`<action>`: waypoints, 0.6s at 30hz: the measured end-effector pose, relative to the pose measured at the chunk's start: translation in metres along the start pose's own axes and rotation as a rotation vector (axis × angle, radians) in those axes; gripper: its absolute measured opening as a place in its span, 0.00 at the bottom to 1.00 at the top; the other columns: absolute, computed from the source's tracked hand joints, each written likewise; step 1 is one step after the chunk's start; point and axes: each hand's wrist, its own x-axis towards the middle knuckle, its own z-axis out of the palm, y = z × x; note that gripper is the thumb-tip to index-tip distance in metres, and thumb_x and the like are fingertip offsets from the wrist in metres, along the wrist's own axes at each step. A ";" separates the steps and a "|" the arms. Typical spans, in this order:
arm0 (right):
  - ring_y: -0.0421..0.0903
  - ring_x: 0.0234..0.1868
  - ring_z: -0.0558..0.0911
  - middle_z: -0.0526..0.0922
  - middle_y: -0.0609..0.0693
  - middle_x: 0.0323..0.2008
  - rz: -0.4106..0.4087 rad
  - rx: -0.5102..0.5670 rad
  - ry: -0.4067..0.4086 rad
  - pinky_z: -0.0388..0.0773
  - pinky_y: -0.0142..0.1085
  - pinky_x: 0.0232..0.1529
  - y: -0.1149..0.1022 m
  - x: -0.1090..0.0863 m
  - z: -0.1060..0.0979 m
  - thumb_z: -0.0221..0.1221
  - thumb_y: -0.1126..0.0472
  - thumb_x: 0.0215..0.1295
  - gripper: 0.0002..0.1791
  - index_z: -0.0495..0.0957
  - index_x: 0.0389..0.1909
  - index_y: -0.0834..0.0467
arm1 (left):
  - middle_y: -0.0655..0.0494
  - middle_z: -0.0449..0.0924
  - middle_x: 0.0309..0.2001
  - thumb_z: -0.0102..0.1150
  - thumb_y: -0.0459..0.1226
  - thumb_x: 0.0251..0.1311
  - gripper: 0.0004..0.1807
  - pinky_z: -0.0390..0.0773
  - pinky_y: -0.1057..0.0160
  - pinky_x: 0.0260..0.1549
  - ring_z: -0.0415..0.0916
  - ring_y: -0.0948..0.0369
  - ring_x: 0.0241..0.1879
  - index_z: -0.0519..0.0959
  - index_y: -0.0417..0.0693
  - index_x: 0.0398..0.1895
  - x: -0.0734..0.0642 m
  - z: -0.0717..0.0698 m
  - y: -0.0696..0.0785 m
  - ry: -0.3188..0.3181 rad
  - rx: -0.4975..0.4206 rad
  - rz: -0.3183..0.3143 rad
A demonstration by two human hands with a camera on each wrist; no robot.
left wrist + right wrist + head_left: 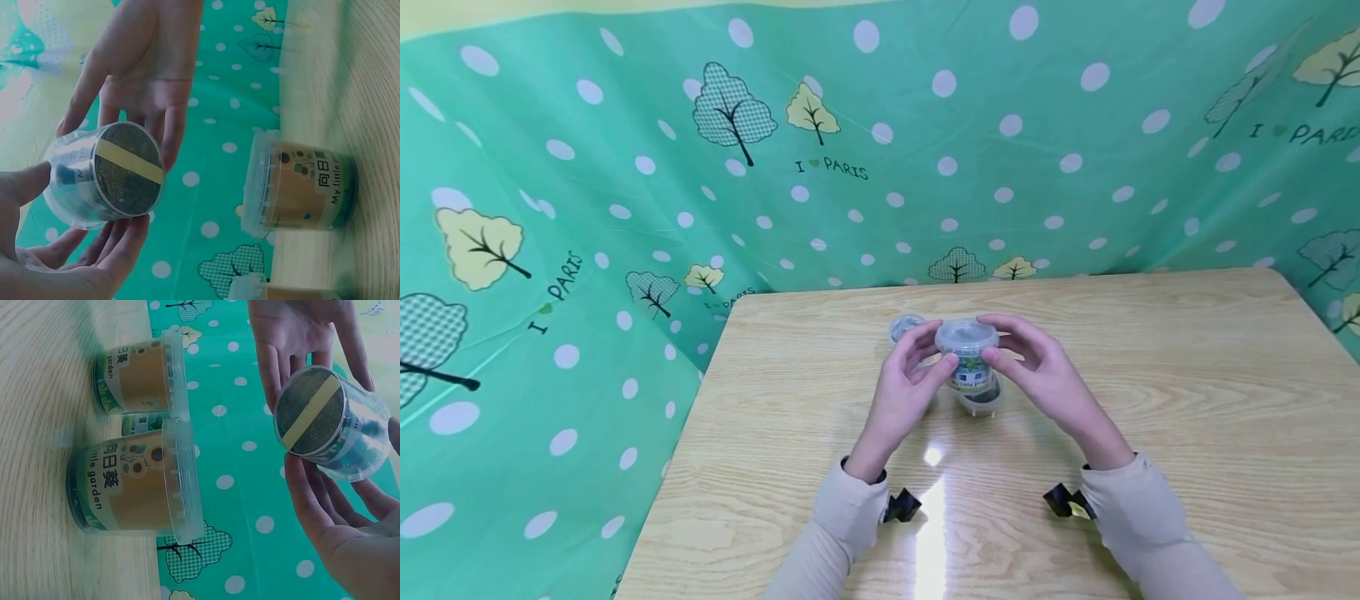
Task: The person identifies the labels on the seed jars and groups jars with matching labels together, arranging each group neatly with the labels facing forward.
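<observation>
A clear lidded plastic cup (967,358) with a green-and-blue label is held up off the table between both hands. My left hand (910,383) grips its left side, thumb toward me and fingers behind. From the other side my right hand (1041,367) grips it the same way. The wrist views show the cup's dark underside (128,184) with a pale yellow strip across it. Below the held cup, another lidded cup (981,398) stands on the table, partly covered. One more cup (906,325) is behind my left hand.
The standing cups, one nearer (125,484) and one farther (134,378) in the right wrist view, have brown sunflower labels; part of another cup (144,424) shows between them. A wood-grain table (760,433) lies beneath. Green dotted cloth (850,217) hangs behind and at the left.
</observation>
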 end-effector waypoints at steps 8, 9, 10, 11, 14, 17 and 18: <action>0.48 0.58 0.71 0.66 0.48 0.61 0.013 0.000 -0.032 0.74 0.33 0.53 -0.002 0.000 -0.002 0.53 0.58 0.67 0.25 0.63 0.64 0.56 | 0.43 0.67 0.57 0.55 0.34 0.62 0.27 0.72 0.59 0.54 0.67 0.50 0.57 0.61 0.36 0.63 -0.003 0.003 0.029 -0.023 -0.002 -0.039; 0.48 0.58 0.70 0.66 0.48 0.61 0.014 0.001 -0.034 0.74 0.33 0.53 -0.003 0.000 -0.002 0.52 0.58 0.67 0.25 0.63 0.64 0.55 | 0.42 0.67 0.58 0.55 0.34 0.62 0.27 0.72 0.60 0.54 0.67 0.50 0.57 0.61 0.36 0.63 -0.003 0.004 0.029 -0.023 0.002 -0.041; 0.48 0.58 0.70 0.66 0.48 0.61 0.014 -0.003 -0.035 0.74 0.33 0.53 -0.003 0.000 -0.002 0.52 0.58 0.67 0.24 0.64 0.64 0.55 | 0.42 0.67 0.58 0.55 0.34 0.62 0.27 0.72 0.60 0.54 0.67 0.50 0.57 0.61 0.35 0.63 -0.003 0.004 0.030 -0.024 0.004 -0.043; 0.48 0.58 0.70 0.66 0.47 0.61 0.012 -0.009 -0.034 0.74 0.32 0.53 -0.003 0.000 -0.003 0.52 0.57 0.67 0.24 0.64 0.64 0.54 | 0.42 0.67 0.58 0.55 0.34 0.62 0.27 0.72 0.61 0.54 0.66 0.50 0.57 0.61 0.35 0.63 -0.003 0.004 0.030 -0.023 0.005 -0.042; 0.47 0.58 0.70 0.67 0.47 0.61 -0.001 -0.023 -0.023 0.73 0.32 0.54 -0.003 0.001 -0.003 0.53 0.57 0.67 0.24 0.64 0.63 0.52 | 0.41 0.66 0.59 0.55 0.33 0.61 0.27 0.71 0.59 0.55 0.66 0.50 0.58 0.61 0.35 0.62 -0.001 0.004 0.029 -0.021 0.001 -0.031; 0.48 0.58 0.70 0.67 0.48 0.60 -0.026 -0.029 -0.009 0.72 0.31 0.54 -0.001 0.002 -0.003 0.54 0.59 0.66 0.24 0.65 0.63 0.53 | 0.40 0.65 0.59 0.55 0.32 0.61 0.27 0.71 0.56 0.56 0.66 0.48 0.58 0.62 0.34 0.62 0.000 0.004 0.027 -0.014 -0.006 -0.008; 0.48 0.58 0.70 0.67 0.48 0.60 -0.032 -0.030 -0.004 0.72 0.31 0.55 -0.001 0.003 -0.003 0.54 0.59 0.66 0.24 0.65 0.63 0.54 | 0.39 0.65 0.59 0.55 0.31 0.61 0.26 0.71 0.56 0.56 0.66 0.48 0.58 0.62 0.34 0.62 0.001 0.004 0.027 -0.013 -0.006 -0.002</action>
